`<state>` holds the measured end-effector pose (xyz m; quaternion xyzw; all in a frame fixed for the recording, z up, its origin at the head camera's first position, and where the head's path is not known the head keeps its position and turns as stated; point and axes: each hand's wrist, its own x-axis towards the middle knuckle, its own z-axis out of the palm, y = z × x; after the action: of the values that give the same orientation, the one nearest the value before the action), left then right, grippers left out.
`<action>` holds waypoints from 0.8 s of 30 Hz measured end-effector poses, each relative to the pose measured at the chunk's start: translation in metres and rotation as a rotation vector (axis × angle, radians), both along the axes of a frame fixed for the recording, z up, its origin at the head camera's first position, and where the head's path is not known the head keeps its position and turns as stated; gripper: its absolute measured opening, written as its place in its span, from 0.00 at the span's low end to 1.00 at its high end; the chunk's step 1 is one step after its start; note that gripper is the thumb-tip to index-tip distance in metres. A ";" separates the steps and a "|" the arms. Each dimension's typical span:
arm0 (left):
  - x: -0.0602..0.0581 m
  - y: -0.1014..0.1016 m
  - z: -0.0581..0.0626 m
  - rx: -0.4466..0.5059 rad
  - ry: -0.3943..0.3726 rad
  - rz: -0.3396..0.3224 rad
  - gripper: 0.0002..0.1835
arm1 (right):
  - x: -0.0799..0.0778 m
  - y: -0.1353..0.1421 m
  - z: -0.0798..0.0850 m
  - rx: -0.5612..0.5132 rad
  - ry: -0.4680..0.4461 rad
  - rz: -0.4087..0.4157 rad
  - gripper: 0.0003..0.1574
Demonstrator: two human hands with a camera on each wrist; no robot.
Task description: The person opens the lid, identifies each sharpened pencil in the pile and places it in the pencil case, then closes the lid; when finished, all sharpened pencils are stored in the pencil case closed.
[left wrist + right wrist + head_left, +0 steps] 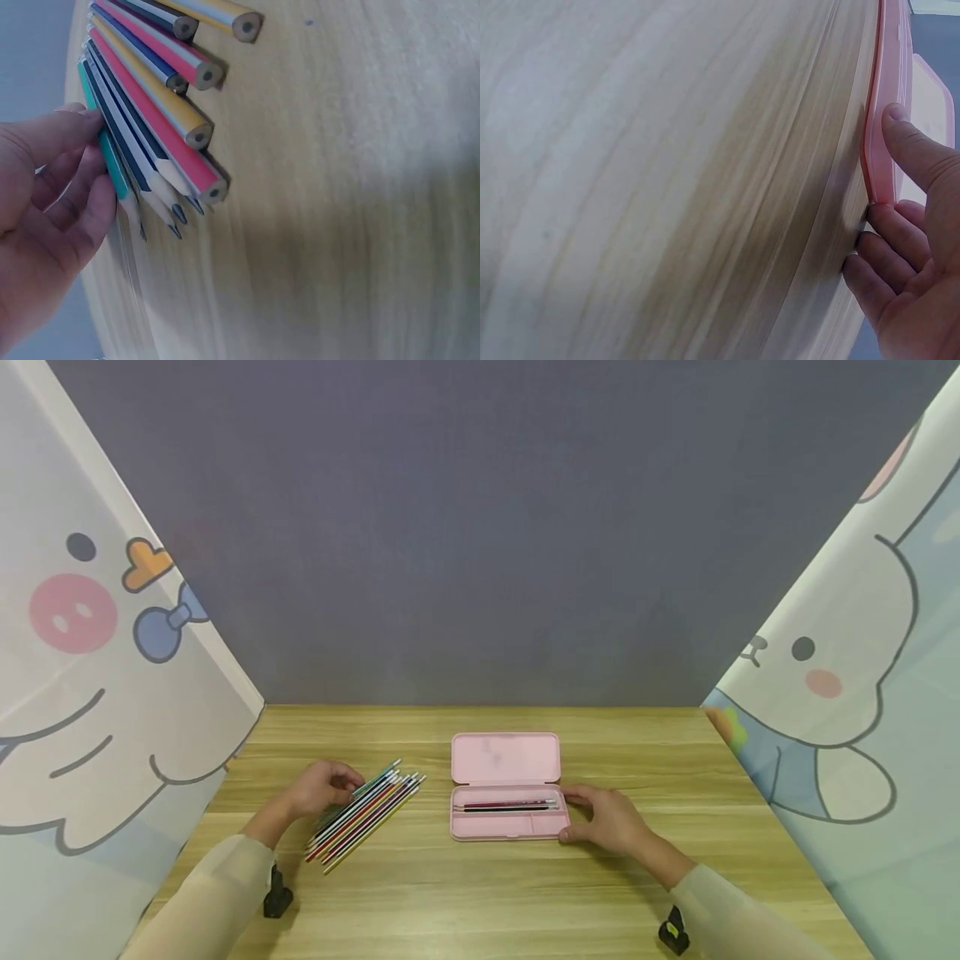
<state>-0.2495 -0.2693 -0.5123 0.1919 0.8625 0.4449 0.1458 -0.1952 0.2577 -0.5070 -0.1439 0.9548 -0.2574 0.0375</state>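
A slanted bunch of pencils (367, 818) in several colours lies on the table at the left. At its outer edge my left hand (324, 789) pinches a green pencil (112, 161) between thumb and fingers; the pencil still lies against the others. An open pink pencil case (491, 836) sits near the middle with its lid (506, 758) folded back. Inside its long rear compartment lie a red pencil and a black pencil (502, 809). My right hand (611, 818) holds the case's right end, thumb at the front corner and fingers round the side.
The wooden table (465, 902) runs back to a grey panel (480, 543). Panels with cartoon animals stand at the left (112, 693) and right (840, 693). In the case, a divider splits the front strip into two small compartments.
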 end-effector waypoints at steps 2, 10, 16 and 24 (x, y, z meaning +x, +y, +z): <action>0.001 0.001 0.001 -0.042 0.020 0.013 0.12 | 0.000 0.000 -0.001 0.003 0.000 0.000 0.49; 0.002 0.006 0.005 -0.202 0.105 0.065 0.08 | -0.003 0.000 0.002 0.008 0.003 0.017 0.50; 0.005 0.009 0.011 -0.226 0.155 0.069 0.07 | -0.005 0.000 0.004 0.001 -0.007 0.022 0.50; 0.000 0.006 0.013 -0.243 0.227 0.069 0.06 | -0.003 0.000 0.001 -0.009 -0.006 0.011 0.51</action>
<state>-0.2491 -0.2634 -0.4997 0.1921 0.9270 0.3175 0.0540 -0.1981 0.2577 -0.5063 -0.1484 0.9528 -0.2617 0.0411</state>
